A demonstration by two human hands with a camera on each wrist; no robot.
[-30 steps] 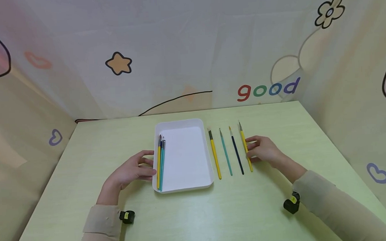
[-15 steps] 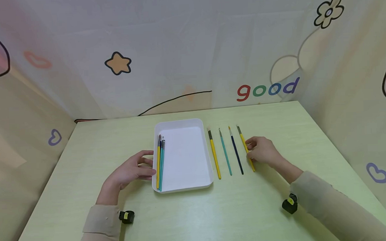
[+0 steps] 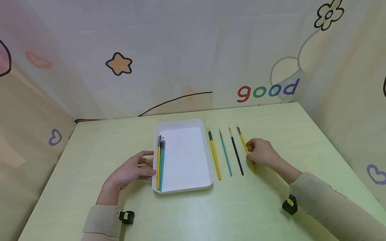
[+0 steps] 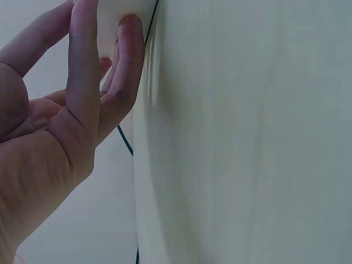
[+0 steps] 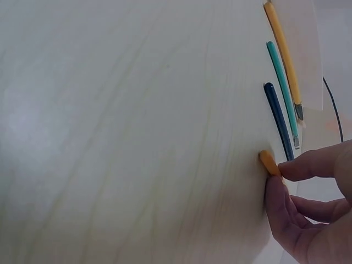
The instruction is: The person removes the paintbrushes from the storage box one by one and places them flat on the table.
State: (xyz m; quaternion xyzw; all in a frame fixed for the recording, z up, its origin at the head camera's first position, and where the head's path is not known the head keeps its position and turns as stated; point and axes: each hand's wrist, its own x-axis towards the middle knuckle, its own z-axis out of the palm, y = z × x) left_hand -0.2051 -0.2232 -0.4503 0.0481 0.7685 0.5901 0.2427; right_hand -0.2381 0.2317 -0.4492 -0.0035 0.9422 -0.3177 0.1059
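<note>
In the head view my right hand (image 3: 260, 152) pinches the rightmost paintbrush, a yellow one (image 3: 243, 140), by its handle between thumb and fingers. Its lower end (image 5: 266, 159) pokes out beside the thumb in the right wrist view. Left of it lie a dark blue paintbrush (image 3: 236, 151), a teal paintbrush (image 3: 225, 153) and a thicker yellow paintbrush (image 3: 214, 155), roughly parallel. My left hand (image 3: 132, 170) rests with loosely bent fingers against the left side of a white tray (image 3: 186, 156). Along that inner side lie several paintbrushes (image 3: 160, 164), close together.
Everything stands on a pale green-yellow table (image 3: 183, 220). Patterned curtains (image 3: 178, 57) rise at the back and both sides. A small black device (image 3: 127, 217) sits at the left cuff and another black device (image 3: 290, 204) at the right.
The rightmost yellow paintbrush has tilted a little, its tip shifting left and nearer. My right fingers have drawn together on its handle. The left hand and tray stay put.
</note>
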